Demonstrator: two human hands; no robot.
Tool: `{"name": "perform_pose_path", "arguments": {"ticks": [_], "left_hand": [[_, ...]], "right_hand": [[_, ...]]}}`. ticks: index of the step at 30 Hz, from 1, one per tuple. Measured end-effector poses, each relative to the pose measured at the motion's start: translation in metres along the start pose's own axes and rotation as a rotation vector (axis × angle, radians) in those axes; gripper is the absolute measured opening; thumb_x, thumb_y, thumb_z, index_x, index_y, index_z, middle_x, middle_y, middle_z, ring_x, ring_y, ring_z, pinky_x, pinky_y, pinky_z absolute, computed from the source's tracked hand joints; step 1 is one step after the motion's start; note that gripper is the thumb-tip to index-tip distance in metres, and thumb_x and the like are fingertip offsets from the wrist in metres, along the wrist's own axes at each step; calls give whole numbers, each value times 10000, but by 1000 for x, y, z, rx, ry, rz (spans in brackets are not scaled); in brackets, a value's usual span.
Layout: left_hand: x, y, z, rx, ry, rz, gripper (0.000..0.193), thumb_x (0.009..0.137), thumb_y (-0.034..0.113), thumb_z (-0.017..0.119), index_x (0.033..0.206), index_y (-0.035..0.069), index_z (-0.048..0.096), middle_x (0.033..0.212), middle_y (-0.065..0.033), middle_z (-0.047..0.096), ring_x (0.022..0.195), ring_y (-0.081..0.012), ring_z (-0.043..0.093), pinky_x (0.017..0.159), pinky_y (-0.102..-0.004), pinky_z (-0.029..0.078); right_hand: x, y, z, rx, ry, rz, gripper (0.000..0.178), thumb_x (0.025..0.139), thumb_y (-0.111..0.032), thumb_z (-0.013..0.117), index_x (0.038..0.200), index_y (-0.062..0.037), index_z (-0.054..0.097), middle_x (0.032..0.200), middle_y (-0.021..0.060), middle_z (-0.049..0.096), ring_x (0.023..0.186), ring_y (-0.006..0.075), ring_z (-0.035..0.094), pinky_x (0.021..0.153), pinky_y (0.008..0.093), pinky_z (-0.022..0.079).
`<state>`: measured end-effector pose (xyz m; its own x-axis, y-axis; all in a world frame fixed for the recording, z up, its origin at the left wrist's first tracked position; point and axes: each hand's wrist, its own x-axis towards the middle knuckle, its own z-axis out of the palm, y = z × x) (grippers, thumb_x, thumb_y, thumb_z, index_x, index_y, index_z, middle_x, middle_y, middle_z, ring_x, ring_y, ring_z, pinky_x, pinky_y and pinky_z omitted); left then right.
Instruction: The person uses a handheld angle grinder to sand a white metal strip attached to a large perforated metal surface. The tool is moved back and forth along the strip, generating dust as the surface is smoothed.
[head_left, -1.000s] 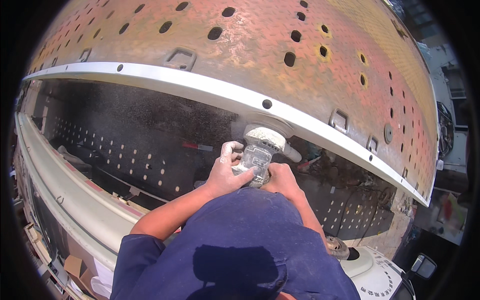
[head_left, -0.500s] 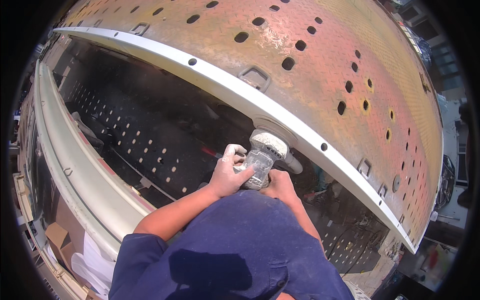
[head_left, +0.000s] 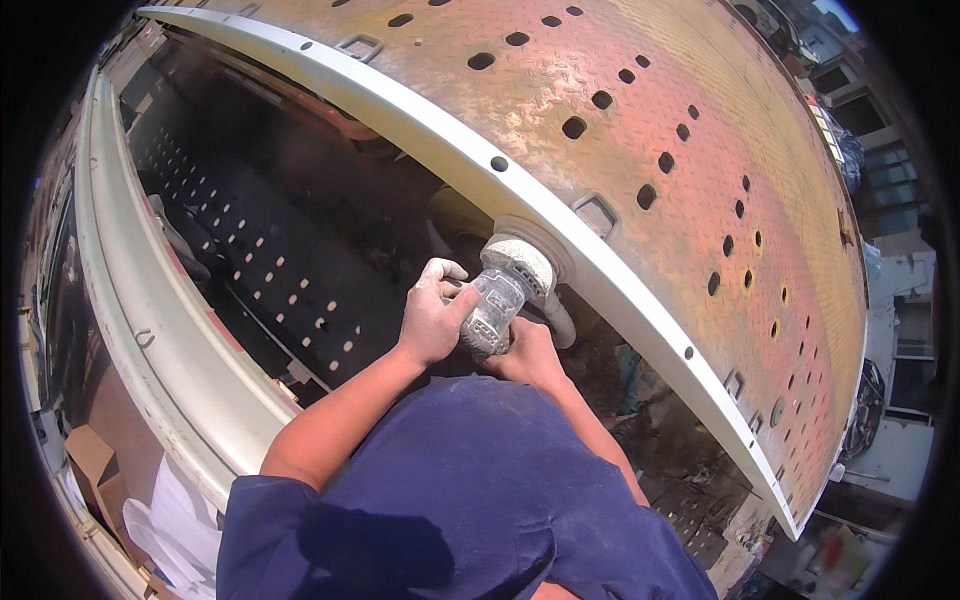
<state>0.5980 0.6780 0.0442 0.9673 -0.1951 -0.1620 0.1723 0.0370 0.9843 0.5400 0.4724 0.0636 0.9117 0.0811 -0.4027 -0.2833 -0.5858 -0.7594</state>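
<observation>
A dusty, pale power sander (head_left: 500, 295) has its round pad against the outer side of a long white edge rail (head_left: 400, 92). My left hand (head_left: 432, 315) is curled about the near left of the sander's body, thumb on top and fingers bent and whitened with dust. Low on the other side, my right hand (head_left: 528, 355) grips the sander's rear end, its fingertips partly hidden. A pale hose or pipe (head_left: 560, 322) hangs beside the sander's head. Beyond the rail spreads a rusty red and yellow metal deck (head_left: 600, 65) with rows of oval holes.
To the left runs a cream metal side rail (head_left: 170, 345). Below, between the rails, lies a dark perforated panel (head_left: 270, 290). An opened cardboard box (head_left: 95, 460) and white sheeting (head_left: 175, 530) are at lower left. A metal loop (head_left: 597, 213) sits by the deck edge.
The sander and both hands have moved leftward along the white rail, past the metal loop on the deck. The whole view has shifted with my body. Both hands keep their hold.
</observation>
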Motion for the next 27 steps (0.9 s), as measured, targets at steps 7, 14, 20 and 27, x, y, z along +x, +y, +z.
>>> {"name": "perform_pose_path", "arguments": {"ticks": [7, 14, 20, 27], "left_hand": [[13, -5, -13, -6, 4, 15, 417, 1014, 284, 842, 1223, -26, 657, 879, -152, 810, 808, -140, 746, 741, -352, 587], [15, 2, -23, -35, 30, 2, 295, 1040, 224, 797, 1169, -4, 663, 891, -115, 796, 813, -118, 716, 751, -333, 572], [16, 1, -20, 37, 100, -29, 252, 1055, 227, 792, 1126, 15, 676, 893, -87, 786, 819, -86, 690, 744, -321, 565], [22, 24, -36, -111, 380, 16, 352, 1074, 354, 793, 1076, 21, 680, 829, -74, 774, 781, -86, 679, 708, -318, 541]], "right_hand": [[9, -12, 15, 5, 46, 60, 499, 807, -234, 949, 1176, 63, 792, 1070, 293, 834, 1064, 435, 832, 941, 474, 629], [20, -29, 21, 18, 43, 50, 448, 793, -184, 945, 1141, 61, 803, 1032, 267, 846, 1038, 390, 850, 933, 450, 638], [27, -14, 22, 0, 65, -39, 493, 747, -183, 985, 1124, 76, 801, 1039, 249, 858, 1020, 337, 861, 957, 432, 637], [46, -58, 29, -72, 45, -88, 545, 755, -251, 1011, 1116, 98, 797, 1071, 269, 852, 1031, 385, 850, 953, 459, 633]]}}
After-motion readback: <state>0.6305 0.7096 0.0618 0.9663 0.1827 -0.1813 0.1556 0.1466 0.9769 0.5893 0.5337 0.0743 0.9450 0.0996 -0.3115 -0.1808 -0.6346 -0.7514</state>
